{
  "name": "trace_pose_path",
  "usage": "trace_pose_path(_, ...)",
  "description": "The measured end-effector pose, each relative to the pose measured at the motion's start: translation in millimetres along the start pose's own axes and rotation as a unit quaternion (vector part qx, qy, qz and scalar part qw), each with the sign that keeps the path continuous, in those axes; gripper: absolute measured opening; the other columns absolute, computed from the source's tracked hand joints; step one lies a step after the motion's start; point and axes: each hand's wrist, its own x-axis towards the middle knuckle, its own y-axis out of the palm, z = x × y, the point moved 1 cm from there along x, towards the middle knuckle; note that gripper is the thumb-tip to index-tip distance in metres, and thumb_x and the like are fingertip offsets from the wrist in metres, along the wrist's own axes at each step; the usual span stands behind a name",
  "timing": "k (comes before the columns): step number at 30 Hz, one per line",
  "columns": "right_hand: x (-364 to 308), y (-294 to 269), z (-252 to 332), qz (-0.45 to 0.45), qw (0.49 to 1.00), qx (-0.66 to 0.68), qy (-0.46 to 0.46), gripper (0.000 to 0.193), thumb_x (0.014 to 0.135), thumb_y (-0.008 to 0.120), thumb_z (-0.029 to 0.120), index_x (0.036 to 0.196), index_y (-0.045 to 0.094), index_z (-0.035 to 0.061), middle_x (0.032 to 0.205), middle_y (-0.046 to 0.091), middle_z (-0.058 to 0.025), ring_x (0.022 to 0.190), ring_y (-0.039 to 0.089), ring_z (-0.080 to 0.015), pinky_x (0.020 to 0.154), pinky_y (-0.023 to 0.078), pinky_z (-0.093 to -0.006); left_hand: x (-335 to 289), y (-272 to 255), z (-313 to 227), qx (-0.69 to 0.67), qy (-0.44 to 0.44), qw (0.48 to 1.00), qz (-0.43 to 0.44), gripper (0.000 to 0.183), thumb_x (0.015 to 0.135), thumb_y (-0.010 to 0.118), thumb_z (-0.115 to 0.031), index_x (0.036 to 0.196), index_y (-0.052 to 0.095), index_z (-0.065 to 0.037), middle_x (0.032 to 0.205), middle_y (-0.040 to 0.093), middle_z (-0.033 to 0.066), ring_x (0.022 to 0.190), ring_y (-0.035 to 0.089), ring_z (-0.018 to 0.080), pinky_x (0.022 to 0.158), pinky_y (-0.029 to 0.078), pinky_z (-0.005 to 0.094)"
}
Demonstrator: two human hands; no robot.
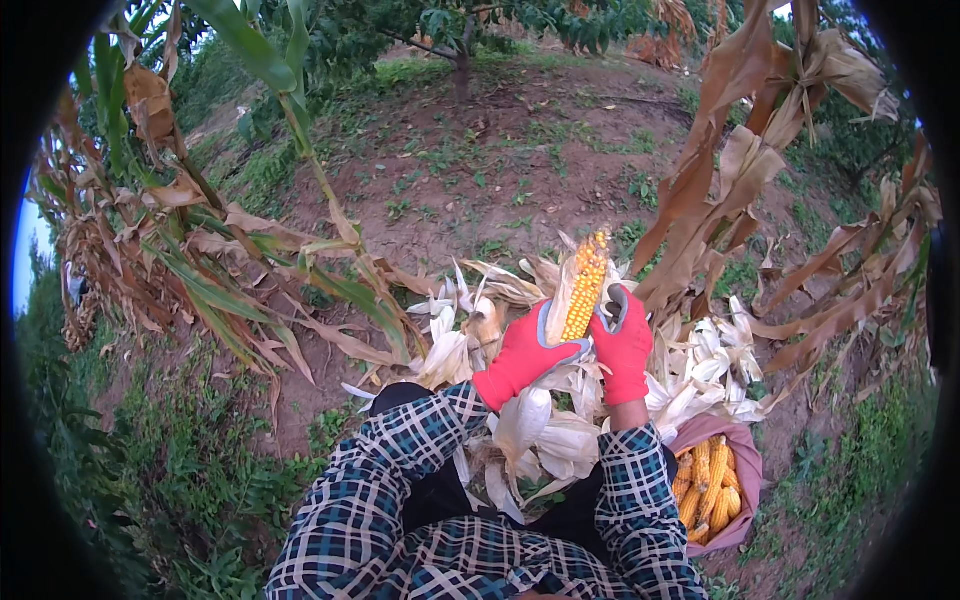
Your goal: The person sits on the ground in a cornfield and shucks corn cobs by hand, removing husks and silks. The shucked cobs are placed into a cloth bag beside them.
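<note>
An ear of corn [586,285] with yellow kernels stands nearly upright in front of me, its kernels bare on the front. Pale dry husk still wraps its left side. My left hand [525,350], in a red glove with grey fingertips, is closed around the ear's lower part and husk. On the ear's right side, my right hand [624,350] in a matching glove has its fingers curled in at the husk [612,275]. Just what lies between those fingertips is partly hidden. Loose dry husks [540,435] lie below my hands.
A pinkish sack [745,450] at the lower right holds several husked ears [708,480]. More stripped husks [705,375] lie beside it. Dry corn stalks stand at left [200,230] and right [730,170]. Beyond, bare soil slopes up to a small tree [461,75].
</note>
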Motion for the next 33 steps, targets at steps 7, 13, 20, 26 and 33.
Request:
trace_pose_path(7, -12.1, -0.4, 29.8, 0.039, 0.926, 0.37, 0.057, 0.054, 0.085, 0.065, 0.009, 0.133, 0.043, -0.0044, 0.118, 0.058, -0.0133, 0.099, 0.06, -0.0158, 0.086, 0.049, -0.0284, 9.4, 0.4, -7.9, 0.046, -0.014, 0.998, -0.037, 0.068, 0.068, 0.078, -0.022, 0.126, 0.048, -0.001, 0.115, 0.062, 0.0146, 0.106, 0.06, 0.0216, 0.089, 0.047, 0.0322)
trace_pose_path(13, -3.9, -0.9, 20.4, 0.079, 0.879, 0.451, 0.134, 0.052, 0.086, 0.065, 0.011, 0.132, 0.043, -0.0018, 0.118, 0.057, -0.0091, 0.098, 0.058, -0.0135, 0.088, 0.046, -0.0277, 4.5, 8.1, -23.4, 0.175, 0.167, 0.97, -0.016, 0.056, 0.07, 0.074, -0.036, 0.112, 0.051, -0.006, 0.099, 0.063, 0.0173, 0.091, 0.062, 0.0361, 0.076, 0.051, 0.0402)
trace_pose_path(20, -5.2, 2.0, 3.6, 0.014, 0.774, 0.57, 0.277, 0.032, 0.086, 0.067, 0.017, 0.115, 0.06, 0.0043, 0.104, 0.063, -0.0016, 0.094, 0.06, -0.012, 0.082, 0.048, -0.0262, -1.6, 12.6, -13.6, 0.248, 0.123, 0.955, 0.104, 0.068, 0.078, 0.071, -0.036, 0.129, 0.045, 0.001, 0.107, 0.061, 0.0226, 0.098, 0.061, 0.0364, 0.082, 0.05, 0.0401)
trace_pose_path(26, -12.2, 7.3, -6.8, 0.029, 0.699, 0.647, 0.301, 0.027, 0.088, 0.065, 0.021, 0.11, 0.063, 0.0062, 0.1, 0.064, -0.0012, 0.09, 0.061, -0.0113, 0.08, 0.048, -0.0262, -1.7, 7.2, -5.5, 0.253, 0.187, 0.949, 0.007, 0.038, 0.083, 0.061, -0.02, 0.116, 0.058, 0.0, 0.102, 0.064, 0.0197, 0.09, 0.064, 0.035, 0.076, 0.052, 0.0385)
trace_pose_path(33, -15.7, 24.0, -12.7, 0.066, 0.638, 0.692, 0.332, 0.026, 0.088, 0.063, 0.023, 0.109, 0.061, 0.006, 0.096, 0.063, -0.0024, 0.092, 0.062, -0.0133, 0.08, 0.05, -0.0276, 1.2, 0.7, -1.4, 0.191, 0.144, 0.97, -0.034, 0.029, 0.081, 0.064, -0.018, 0.107, 0.064, -0.004, 0.097, 0.066, 0.0156, 0.087, 0.065, 0.0326, 0.075, 0.053, 0.0371)
